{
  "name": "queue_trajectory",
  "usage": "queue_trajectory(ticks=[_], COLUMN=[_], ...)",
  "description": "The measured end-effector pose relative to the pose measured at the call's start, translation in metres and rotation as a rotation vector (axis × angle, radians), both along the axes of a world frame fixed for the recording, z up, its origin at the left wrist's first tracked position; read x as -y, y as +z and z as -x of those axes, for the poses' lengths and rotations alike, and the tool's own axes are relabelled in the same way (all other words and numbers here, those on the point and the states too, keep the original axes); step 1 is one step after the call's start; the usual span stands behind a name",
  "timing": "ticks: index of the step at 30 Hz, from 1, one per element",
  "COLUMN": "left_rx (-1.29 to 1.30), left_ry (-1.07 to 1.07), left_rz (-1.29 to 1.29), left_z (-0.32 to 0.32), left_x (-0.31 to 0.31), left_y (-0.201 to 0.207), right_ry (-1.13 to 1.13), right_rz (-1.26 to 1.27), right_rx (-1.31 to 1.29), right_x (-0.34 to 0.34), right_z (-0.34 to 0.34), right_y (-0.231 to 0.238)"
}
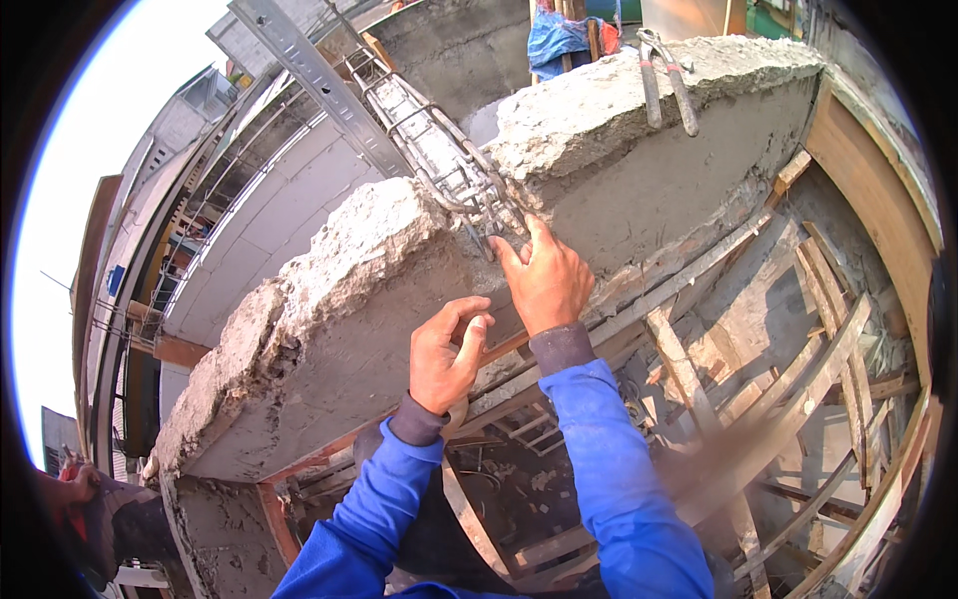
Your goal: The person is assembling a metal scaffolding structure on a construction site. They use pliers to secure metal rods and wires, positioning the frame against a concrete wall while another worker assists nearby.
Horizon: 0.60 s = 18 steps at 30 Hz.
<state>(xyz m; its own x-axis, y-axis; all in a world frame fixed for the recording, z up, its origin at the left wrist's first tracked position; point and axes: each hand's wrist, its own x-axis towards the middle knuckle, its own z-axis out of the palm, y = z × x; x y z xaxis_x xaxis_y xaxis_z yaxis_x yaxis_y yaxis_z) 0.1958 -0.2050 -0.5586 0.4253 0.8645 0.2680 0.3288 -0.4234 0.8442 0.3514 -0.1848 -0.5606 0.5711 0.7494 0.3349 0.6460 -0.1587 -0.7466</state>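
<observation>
My right hand point(554, 280) is at the lower end of a rebar cage point(439, 150), which slopes down into a break in a rough concrete beam point(619, 190). Its thumb and forefinger close around the ends of the steel bars. Nearer to me and a little to the left, my left hand point(444, 359) hovers in front of the beam's side, fingers curled and thumb near the forefinger. Anything thin in that pinch is too small to make out. A pair of pincers point(654, 85) with reddish marks on its handles lies on top of the beam, to the right.
A perforated metal channel point(319, 85) slants beside the cage. Below the beam, timber props and planks point(838, 339) crisscross over rubble. Blue sheeting point(559, 45) hangs at the back. Another person's hand point(82, 484) shows at the far left.
</observation>
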Motion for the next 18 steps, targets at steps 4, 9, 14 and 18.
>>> queue_trajectory(ticks=[4, 9, 14, 18], left_rx=[0.010, -0.083, -0.120, -0.256], left_ry=[0.033, 0.067, 0.033, 0.036], left_rz=[-0.011, -0.107, -0.104, -0.035], left_z=[-0.005, -0.012, -0.027, -0.038], left_x=[0.000, -0.003, -0.020, -0.029], left_y=[-0.001, 0.002, 0.015, 0.020], right_ry=[-0.071, -0.074, -0.050, 0.001], right_rz=[0.035, 0.064, -0.099, -0.141], right_rx=[0.044, 0.040, 0.036, 0.036], right_x=[-0.004, -0.005, -0.013, -0.013], right_z=[0.002, 0.008, 0.005, 0.005], right_y=[0.000, -0.001, -0.018, -0.022])
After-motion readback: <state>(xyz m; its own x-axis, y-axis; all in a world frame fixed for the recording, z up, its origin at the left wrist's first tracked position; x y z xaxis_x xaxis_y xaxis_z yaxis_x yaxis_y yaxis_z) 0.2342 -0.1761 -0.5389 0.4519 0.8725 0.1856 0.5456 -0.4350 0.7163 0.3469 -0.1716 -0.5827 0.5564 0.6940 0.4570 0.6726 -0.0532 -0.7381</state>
